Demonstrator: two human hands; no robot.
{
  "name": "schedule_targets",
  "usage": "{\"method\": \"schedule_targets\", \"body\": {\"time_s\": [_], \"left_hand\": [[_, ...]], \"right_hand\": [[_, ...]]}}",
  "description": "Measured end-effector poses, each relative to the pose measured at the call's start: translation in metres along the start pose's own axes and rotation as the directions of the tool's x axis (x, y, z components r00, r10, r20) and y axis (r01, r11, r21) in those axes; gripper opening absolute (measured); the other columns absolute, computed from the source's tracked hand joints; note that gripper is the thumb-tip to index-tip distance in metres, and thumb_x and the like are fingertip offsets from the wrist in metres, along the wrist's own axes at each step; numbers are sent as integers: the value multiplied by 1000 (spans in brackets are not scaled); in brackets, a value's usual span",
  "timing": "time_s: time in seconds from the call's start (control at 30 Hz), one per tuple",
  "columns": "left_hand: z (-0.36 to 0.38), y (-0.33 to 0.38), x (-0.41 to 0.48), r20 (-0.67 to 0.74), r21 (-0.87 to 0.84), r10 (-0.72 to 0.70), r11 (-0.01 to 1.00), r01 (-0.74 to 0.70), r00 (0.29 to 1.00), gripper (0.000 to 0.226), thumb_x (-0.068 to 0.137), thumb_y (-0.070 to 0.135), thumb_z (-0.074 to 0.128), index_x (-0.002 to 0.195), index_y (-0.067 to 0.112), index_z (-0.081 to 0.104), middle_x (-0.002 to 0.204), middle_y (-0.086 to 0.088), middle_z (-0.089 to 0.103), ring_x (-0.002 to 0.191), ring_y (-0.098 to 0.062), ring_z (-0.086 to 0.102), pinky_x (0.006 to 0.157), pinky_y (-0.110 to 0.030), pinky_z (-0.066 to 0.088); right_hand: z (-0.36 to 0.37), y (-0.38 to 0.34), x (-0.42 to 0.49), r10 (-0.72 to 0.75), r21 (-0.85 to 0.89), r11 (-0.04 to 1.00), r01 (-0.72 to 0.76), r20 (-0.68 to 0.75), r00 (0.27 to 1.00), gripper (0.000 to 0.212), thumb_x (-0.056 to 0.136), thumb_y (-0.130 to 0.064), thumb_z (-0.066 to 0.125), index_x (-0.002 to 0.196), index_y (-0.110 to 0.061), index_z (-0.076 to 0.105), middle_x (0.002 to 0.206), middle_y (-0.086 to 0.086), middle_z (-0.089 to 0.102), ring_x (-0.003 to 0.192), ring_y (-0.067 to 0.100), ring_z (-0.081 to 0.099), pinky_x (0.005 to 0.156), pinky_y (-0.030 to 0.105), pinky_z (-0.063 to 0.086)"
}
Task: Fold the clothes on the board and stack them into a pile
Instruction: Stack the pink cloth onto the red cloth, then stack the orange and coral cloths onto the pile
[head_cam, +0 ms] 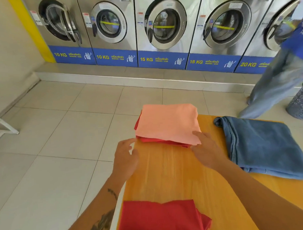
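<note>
Row of steel washing machines (162, 27) on raised step; perforated bin (301, 103) beside passer-by's jeans (274, 85).

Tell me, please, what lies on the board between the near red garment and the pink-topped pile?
Only bare board, seen in the head view; both hands, left hand and right hand, hover above it.

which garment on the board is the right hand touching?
The pink folded garment on top of the far pile; the right hand rests on its near corner. The blue garment and the near red garment lie untouched.
</note>
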State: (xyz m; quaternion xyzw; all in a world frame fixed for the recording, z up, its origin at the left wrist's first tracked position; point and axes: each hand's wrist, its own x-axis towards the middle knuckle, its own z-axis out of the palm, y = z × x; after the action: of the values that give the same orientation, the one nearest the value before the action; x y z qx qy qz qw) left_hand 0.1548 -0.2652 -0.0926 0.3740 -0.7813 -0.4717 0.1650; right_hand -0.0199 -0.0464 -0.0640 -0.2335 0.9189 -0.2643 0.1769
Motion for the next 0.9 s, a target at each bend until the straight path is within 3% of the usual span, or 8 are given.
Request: {"method": "schedule_targets", "body": {"time_s": [0.1,0.17,0.27,0.4,0.5,0.7,0.8,0.9], "left_hand": [[-20,-4,-49,-49,-54,-44,998,41,998,38,97,8,49,124,32,60,129,12,48,114,-9,55,73,-13,47],[-32,-6,-89,-84,-46,-65,997,62,994,37,97,7,48,123,31,61,128,12,50,107,-4,56,70,-7,39],[-46,-13,-152,-143,-52,-105,994,98,984,36,96,8,48,121,32,60,126,11,53,98,3,55,77,-11,39],[-48,-36,-223,-195,-57,-182,983,174,964,35,96,13,52,123,33,60,130,5,52,107,-9,55,92,-31,48],[-41,-43,-258,-120,20,-253,966,257,960,47,92,13,53,135,32,53,133,-1,47,108,-12,49,90,-29,40],[-31,-47,-287,-107,126,-248,957,261,963,71,88,14,55,151,35,29,131,-7,50,114,-24,51,90,-32,41],[-34,-42,-291,-146,132,-236,958,255,961,75,86,11,55,150,37,28,122,-2,53,101,-20,53,85,-35,49],[-38,-38,-293,-178,-11,-247,968,249,952,73,84,5,56,145,39,34,100,11,59,81,-15,61,66,-27,50]], "right_hand": [[1,4,-46,-12,67,998,8,55,998,57,96,-25,55,149,-28,34,153,5,31,129,26,45,83,24,42],[3,8,-77,-9,122,993,-4,109,994,54,96,-26,55,147,-31,36,148,7,36,115,26,56,70,25,47],[9,15,-123,8,212,976,-43,166,986,51,96,-26,56,144,-32,40,137,8,45,110,21,55,76,31,47],[16,23,-178,-18,254,966,-42,230,973,48,95,-28,56,142,-31,43,116,5,55,95,18,59,68,27,45],[20,25,-214,-42,298,953,-60,324,945,47,95,-21,56,140,-27,44,98,0,59,85,13,60,66,24,46],[33,28,-254,-52,274,959,-72,419,907,54,91,-24,62,142,-25,44,134,-1,49,117,17,52,99,33,44],[39,29,-262,-38,272,958,-88,427,904,56,83,-27,70,135,-24,48,129,0,54,111,18,57,96,39,50],[46,34,-264,1,253,961,-115,409,912,66,66,-35,78,126,-24,53,123,4,54,104,19,60,85,37,55]]}}
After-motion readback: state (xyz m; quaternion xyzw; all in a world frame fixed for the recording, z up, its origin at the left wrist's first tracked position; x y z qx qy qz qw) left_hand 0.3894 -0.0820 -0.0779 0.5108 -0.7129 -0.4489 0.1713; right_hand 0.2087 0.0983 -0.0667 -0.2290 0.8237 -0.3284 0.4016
